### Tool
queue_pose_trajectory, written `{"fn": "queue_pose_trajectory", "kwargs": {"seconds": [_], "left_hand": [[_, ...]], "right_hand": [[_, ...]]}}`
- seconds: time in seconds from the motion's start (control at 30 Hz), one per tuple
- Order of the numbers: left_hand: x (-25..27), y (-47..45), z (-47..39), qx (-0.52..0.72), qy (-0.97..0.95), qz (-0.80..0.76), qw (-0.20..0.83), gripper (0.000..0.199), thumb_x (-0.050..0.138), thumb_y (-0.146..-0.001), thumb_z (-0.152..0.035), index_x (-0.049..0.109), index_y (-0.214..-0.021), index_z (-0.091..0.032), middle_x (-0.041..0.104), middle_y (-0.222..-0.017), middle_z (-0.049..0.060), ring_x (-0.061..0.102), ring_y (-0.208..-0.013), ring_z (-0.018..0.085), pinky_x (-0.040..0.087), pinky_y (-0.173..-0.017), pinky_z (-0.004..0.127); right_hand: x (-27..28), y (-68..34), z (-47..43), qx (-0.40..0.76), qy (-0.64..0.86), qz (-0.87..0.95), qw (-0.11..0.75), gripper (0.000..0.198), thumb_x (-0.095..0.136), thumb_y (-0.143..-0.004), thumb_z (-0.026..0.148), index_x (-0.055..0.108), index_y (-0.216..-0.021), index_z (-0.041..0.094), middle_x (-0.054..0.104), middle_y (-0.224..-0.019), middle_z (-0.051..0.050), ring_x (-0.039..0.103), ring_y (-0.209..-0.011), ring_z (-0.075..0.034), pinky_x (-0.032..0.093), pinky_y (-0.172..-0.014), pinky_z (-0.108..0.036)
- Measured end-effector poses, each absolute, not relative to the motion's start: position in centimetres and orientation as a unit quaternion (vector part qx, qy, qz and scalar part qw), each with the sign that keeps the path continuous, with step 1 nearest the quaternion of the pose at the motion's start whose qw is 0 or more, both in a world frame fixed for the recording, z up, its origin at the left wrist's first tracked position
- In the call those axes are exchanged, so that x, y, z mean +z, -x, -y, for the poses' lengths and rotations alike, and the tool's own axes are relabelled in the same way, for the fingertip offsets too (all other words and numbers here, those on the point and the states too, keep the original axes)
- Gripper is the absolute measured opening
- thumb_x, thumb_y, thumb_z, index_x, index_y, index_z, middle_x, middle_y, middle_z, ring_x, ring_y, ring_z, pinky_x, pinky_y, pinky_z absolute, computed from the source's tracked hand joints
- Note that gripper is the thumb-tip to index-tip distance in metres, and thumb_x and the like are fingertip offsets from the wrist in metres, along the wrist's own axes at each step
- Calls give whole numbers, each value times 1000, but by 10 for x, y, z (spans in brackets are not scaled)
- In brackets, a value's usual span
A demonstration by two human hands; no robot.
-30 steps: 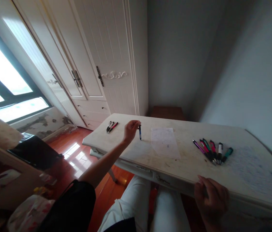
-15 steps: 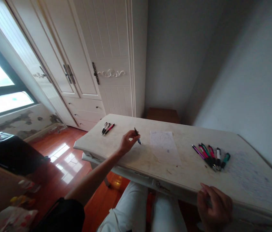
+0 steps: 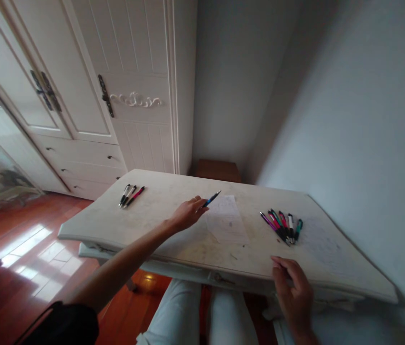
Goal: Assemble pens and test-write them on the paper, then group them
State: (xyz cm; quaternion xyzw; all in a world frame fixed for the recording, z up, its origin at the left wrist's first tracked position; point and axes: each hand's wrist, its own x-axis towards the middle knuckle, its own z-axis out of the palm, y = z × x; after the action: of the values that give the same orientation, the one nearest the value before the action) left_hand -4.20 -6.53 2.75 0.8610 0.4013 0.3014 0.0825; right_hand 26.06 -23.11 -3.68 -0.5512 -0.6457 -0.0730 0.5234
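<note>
My left hand is closed around a blue-and-black pen, which slants up to the right with its silver end outward. It is held over the left edge of a sheet of paper bearing faint writing. At the table's front edge, my right hand has its thumb and finger drawn together, and nothing shows between them. Beyond that hand, a fanned group of several pens in purple, pink, green and white lies on the table. Three more pens lie side by side at the far left.
The pale, stained table has scribble marks on its right part. A white wardrobe stands behind on the left, and a grey wall borders the right side. Behind the table is a brown box-like piece. My knees are under the front edge.
My left hand has moved right toward the paper, and the pen has swung from pointing down to pointing up and right. The camera view has turned right. My right hand stays near the front edge.
</note>
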Motion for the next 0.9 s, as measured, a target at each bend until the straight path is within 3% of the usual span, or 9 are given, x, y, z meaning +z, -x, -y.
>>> {"fn": "queue_pose_trajectory", "kwargs": {"seconds": [0.1,0.27,0.37,0.5,0.63,0.9], "left_hand": [[24,29,47,282,-888,-360,48,25,52,-96,-31,64,-115,-21,63,-104,8,64,-84,18,50,-77,27],[9,28,17,325,-884,-333,37,19,55,-94,-29,69,-105,-21,64,-99,7,64,-84,17,49,-79,26],[4,36,9,364,-870,-329,56,18,57,-93,-29,69,-104,-20,64,-96,6,62,-83,16,49,-76,26],[7,46,8,403,-846,-343,56,17,60,-92,-29,70,-102,-19,64,-93,6,61,-80,15,50,-74,26],[11,47,8,420,-833,-358,42,16,61,-91,-27,70,-101,-19,64,-92,6,61,-81,16,50,-74,27],[5,45,6,435,-828,-350,46,15,65,-88,-24,70,-102,-19,63,-92,5,61,-83,16,51,-75,28]], "right_hand": [[-12,-251,217,42,566,636,522,23,53,-92,34,65,-101,17,69,-90,-8,64,-76,-19,51,-65,-28],[24,-226,153,180,555,664,467,44,49,-93,51,58,-119,16,67,-89,-8,62,-73,-18,51,-67,-28],[29,-217,100,230,564,672,421,52,40,-93,62,60,-109,16,65,-78,-5,57,-60,-16,47,-60,-27],[25,-209,49,277,563,674,389,62,34,-89,72,61,-77,17,56,-59,-3,50,-51,-14,38,-48,-25],[23,-202,27,335,523,646,443,58,42,-85,73,57,-74,17,50,-56,0,43,-48,-11,33,-45,-23],[20,-195,26,410,502,598,471,50,53,-82,64,48,-63,19,39,-48,5,31,-42,-8,22,-41,-21]]}}
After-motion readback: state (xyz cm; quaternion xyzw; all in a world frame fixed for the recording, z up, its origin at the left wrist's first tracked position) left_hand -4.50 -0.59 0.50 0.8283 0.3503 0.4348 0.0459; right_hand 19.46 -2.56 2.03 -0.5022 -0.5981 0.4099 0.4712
